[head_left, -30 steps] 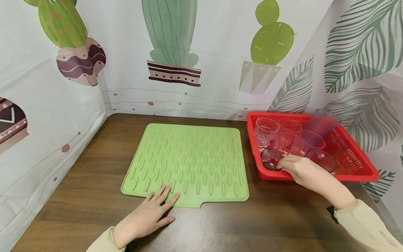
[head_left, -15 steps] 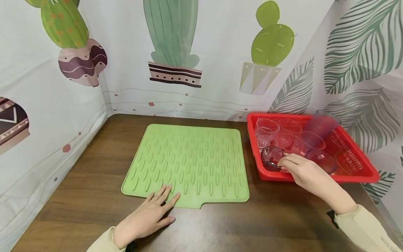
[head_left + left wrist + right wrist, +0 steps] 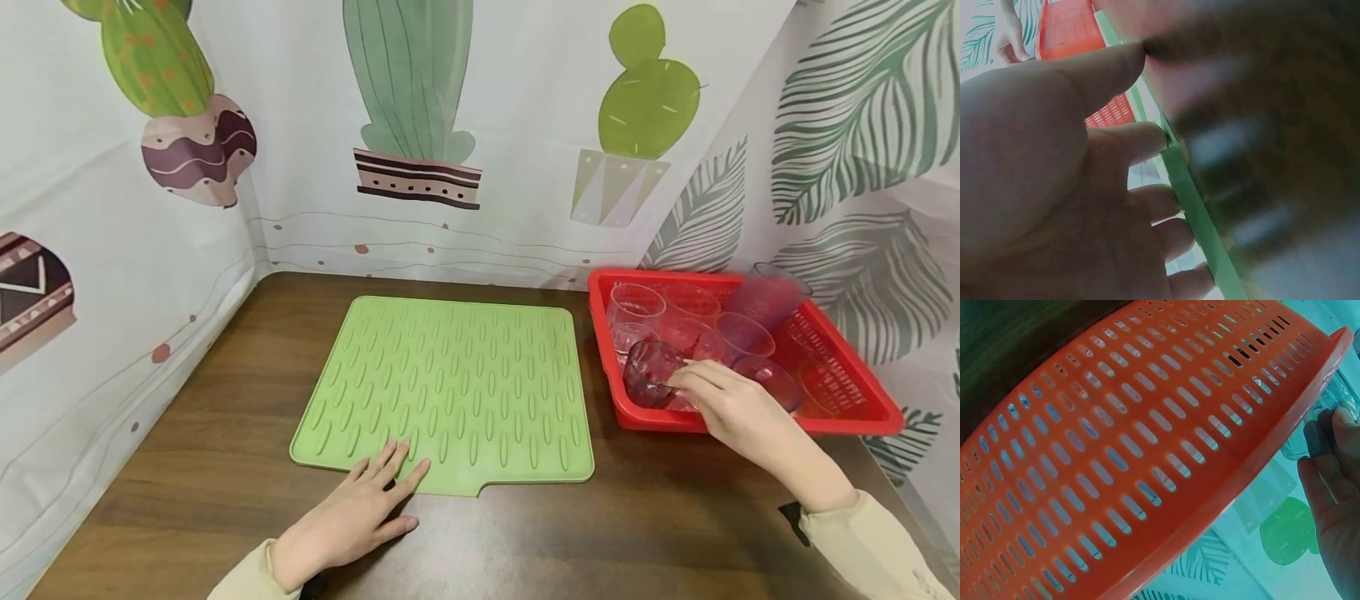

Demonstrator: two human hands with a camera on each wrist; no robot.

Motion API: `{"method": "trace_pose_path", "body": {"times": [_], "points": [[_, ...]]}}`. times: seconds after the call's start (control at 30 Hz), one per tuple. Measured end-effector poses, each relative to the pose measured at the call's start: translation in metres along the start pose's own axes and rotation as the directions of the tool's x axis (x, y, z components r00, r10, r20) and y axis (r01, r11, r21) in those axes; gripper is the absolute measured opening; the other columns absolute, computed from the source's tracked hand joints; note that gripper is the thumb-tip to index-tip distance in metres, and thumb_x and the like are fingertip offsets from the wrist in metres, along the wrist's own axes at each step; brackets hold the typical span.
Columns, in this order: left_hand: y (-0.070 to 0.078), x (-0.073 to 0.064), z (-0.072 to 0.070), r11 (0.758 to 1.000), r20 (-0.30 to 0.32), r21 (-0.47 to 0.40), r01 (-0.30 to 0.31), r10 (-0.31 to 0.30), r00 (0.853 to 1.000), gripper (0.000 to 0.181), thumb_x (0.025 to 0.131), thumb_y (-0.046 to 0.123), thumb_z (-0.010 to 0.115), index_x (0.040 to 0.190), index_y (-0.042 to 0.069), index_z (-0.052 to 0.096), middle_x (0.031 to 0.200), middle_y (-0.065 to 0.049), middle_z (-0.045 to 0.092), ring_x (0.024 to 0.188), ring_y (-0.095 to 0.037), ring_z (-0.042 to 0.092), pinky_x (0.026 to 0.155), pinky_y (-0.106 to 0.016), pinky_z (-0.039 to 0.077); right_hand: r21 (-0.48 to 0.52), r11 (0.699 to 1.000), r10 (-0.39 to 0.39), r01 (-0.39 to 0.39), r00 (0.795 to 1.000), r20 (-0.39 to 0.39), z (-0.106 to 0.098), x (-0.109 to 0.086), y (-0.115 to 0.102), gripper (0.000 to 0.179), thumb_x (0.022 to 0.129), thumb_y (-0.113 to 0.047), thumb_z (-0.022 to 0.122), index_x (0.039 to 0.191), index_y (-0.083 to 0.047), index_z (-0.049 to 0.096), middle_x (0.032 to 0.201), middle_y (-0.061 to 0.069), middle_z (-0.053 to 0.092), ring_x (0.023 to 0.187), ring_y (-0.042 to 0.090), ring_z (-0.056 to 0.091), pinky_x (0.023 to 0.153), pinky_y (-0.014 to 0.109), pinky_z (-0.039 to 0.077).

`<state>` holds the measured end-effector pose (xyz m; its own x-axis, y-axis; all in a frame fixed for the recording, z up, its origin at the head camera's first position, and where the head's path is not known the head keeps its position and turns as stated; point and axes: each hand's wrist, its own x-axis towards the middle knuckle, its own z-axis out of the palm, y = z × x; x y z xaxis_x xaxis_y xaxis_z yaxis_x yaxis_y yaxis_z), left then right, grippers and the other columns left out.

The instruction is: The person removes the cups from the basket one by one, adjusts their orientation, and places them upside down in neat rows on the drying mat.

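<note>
Cactus-print cloth (image 3: pixel 525 175) hung behind wood-grain table (image 3: pixel 540 542). Left hand (image 3: pixel 345 515) lay spread, touching green mat (image 3: pixel 465 383); right hand (image 3: pixel 738 408) gripped dark cup (image 3: pixel 647 375), grip partly hidden. Sleeves (image 3: pixel 870 546) cut off.

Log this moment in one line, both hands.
right hand: holds dark cup, near-left corner of red basket | left hand: on near edge of green mat | other cups: inside basket

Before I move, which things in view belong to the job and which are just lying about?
Likely the job:
tinted cup, pinched by the right fingers
red basket and the other cups inside
green mat, left fingers on its near edge

Just surroundings:
wooden table
cactus-print cloth behind
</note>
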<state>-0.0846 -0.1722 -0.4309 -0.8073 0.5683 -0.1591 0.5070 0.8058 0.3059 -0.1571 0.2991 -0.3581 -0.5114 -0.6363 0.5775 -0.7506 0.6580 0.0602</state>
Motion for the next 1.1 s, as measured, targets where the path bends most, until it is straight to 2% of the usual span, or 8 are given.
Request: {"method": "trace_pose_path", "body": {"times": [0.37, 0.7, 0.83, 1.0, 1.1], "points": [[0.002, 0.002, 0.002, 1.0, 0.009, -0.013, 0.006, -0.006, 1.0, 0.065, 0.097, 0.044, 0.053, 0.151, 0.015, 0.034, 0.157, -0.024, 0.023, 0.146, -0.042, 0.02, 0.109, -0.065, 0.028, 0.031, 0.997, 0.067, -0.065, 0.996, -0.059, -0.017, 0.001, -0.002, 0.061, 0.102, -0.051, 0.029, 0.101, -0.005, 0.069, 0.094, 0.008, 0.069, 0.091, 0.024, 0.061, 0.107, 0.001, 0.02], [0.001, 0.002, 0.002, 1.0, 0.007, -0.008, 0.022, -0.022, 1.0, 0.065, 0.097, 0.044, 0.053, 0.152, 0.016, 0.033, 0.157, -0.024, 0.023, 0.147, -0.041, 0.019, 0.111, -0.065, 0.027, 0.089, 0.994, 0.081, -0.067, 0.983, -0.166, -0.017, 0.003, -0.001, 0.054, 0.101, -0.048, 0.038, 0.099, -0.004, 0.069, 0.094, 0.009, 0.068, 0.094, 0.022, 0.057, 0.107, 0.003, 0.027], [0.001, 0.002, 0.002, 1.0, 0.005, -0.013, 0.024, -0.024, 1.0, 0.065, 0.097, 0.043, 0.053, 0.152, 0.016, 0.033, 0.158, -0.024, 0.023, 0.147, -0.041, 0.019, 0.111, -0.065, 0.026, 0.103, 0.99, 0.109, -0.092, 0.979, -0.173, -0.021, 0.004, -0.002, 0.055, 0.1, -0.049, 0.039, 0.1, -0.004, 0.07, 0.096, 0.01, 0.069, 0.097, 0.021, 0.057, 0.106, 0.003, 0.028], [0.001, 0.002, 0.001, 1.0, 0.005, -0.015, 0.023, -0.023, 1.0, 0.065, 0.097, 0.043, 0.053, 0.152, 0.016, 0.032, 0.158, -0.024, 0.022, 0.147, -0.041, 0.019, 0.11, -0.065, 0.026, 0.121, 0.985, 0.143, -0.123, 0.974, -0.178, -0.026, 0.006, -0.004, 0.055, 0.099, -0.05, 0.042, 0.101, -0.003, 0.07, 0.097, 0.01, 0.069, 0.1, 0.013, 0.056, 0.104, 0.002, 0.031], [0.001, 0.002, 0.002, 1.0, 0.007, -0.021, 0.022, -0.022, 1.0, 0.065, 0.097, 0.043, 0.053, 0.152, 0.017, 0.032, 0.158, -0.024, 0.022, 0.147, -0.041, 0.019, 0.11, -0.065, 0.026, 0.134, 0.984, 0.141, -0.115, 0.967, -0.21, -0.026, 0.008, -0.004, 0.053, 0.099, -0.047, 0.045, 0.099, -0.001, 0.071, 0.095, 0.011, 0.069, 0.101, 0.009, 0.056, 0.104, 0.003, 0.033]]}}
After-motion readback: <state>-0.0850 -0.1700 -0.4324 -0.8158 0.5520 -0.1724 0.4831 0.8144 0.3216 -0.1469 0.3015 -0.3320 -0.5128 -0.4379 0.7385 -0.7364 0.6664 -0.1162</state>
